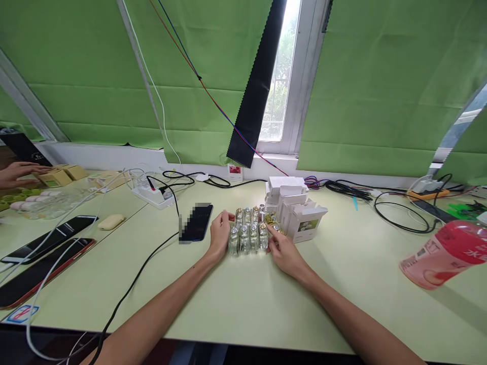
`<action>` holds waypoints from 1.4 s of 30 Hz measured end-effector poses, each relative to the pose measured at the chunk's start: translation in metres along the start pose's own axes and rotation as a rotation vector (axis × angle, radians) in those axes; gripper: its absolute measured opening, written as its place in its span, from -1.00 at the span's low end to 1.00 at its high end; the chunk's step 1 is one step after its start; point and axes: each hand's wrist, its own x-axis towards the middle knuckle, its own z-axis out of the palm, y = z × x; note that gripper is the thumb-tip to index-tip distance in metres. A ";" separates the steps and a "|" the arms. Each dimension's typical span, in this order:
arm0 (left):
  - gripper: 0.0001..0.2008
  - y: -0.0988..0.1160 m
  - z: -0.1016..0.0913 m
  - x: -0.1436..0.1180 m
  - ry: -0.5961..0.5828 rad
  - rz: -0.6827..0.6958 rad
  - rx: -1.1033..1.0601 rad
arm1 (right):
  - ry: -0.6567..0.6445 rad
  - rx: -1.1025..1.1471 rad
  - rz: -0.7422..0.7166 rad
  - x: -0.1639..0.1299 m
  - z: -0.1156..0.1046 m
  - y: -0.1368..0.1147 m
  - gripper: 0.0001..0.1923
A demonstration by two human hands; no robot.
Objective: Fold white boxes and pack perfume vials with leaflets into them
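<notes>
Small clear glass bottles (244,238) with silver and gold tops stand in tight rows at the table's middle. Along their left side my left hand (219,235) is curved against them, some fingertips hidden behind the glass. My right hand (284,253) closes on the right side, its fingers touching the front right bottle (263,237). The group is held between both hands. Just beyond my right fingers are gold-coloured pieces (271,219), partly hidden. White cartons (304,223) stand in a cluster behind my right hand, one with a green picture on its face.
A dark phone (200,223) lies left of my left hand, near a black cable (140,274). Farther left are two more phones (49,238) and a power strip (154,196). Another person's hand (19,175) rests by yellow boxes (57,176). A pink bottle (445,253) stands right.
</notes>
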 end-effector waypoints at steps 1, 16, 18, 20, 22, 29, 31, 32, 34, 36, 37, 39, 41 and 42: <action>-0.53 0.000 0.000 0.000 0.002 0.000 0.000 | 0.002 -0.013 0.003 -0.001 0.000 -0.001 -0.38; -0.64 0.008 -0.007 0.009 0.083 0.062 0.083 | 0.879 -0.437 -0.590 -0.012 -0.024 -0.018 -0.74; -0.74 0.009 -0.011 0.012 0.074 0.070 0.101 | 1.049 -0.464 -0.727 -0.010 -0.043 -0.017 -0.82; -0.79 0.009 -0.014 0.015 0.057 0.074 0.118 | 1.244 -0.395 -0.653 -0.004 -0.065 -0.007 -0.86; -0.80 0.008 -0.018 0.017 0.036 0.076 0.139 | 1.377 -0.259 -0.525 0.004 -0.089 0.011 -0.83; -0.78 0.000 -0.025 0.027 -0.038 0.100 0.275 | 1.109 -0.484 0.116 0.021 -0.133 0.080 -0.66; -0.75 -0.002 -0.026 0.030 -0.066 0.115 0.323 | 0.854 -0.576 0.309 0.021 -0.132 0.094 -0.62; -0.73 -0.002 -0.026 0.031 -0.079 0.123 0.349 | 0.803 -0.590 0.336 0.021 -0.130 0.100 -0.62; -0.71 -0.002 -0.026 0.032 -0.105 0.144 0.404 | 0.687 -0.616 0.375 0.020 -0.126 0.109 -0.61; -0.68 -0.003 -0.026 0.032 -0.128 0.170 0.465 | 0.590 -0.642 0.395 0.020 -0.123 0.117 -0.56; -0.67 -0.003 -0.025 0.032 -0.138 0.182 0.498 | 0.551 -0.652 0.406 0.020 -0.122 0.119 -0.54; -0.68 -0.004 -0.023 0.031 -0.151 0.197 0.561 | 0.488 -0.675 0.427 0.020 -0.120 0.122 -0.50; -0.71 -0.005 -0.022 0.030 -0.163 0.203 0.613 | 0.444 -0.695 0.453 0.020 -0.120 0.122 -0.48; -0.72 -0.005 -0.021 0.029 -0.169 0.206 0.635 | 0.427 -0.704 0.466 0.021 -0.120 0.122 -0.47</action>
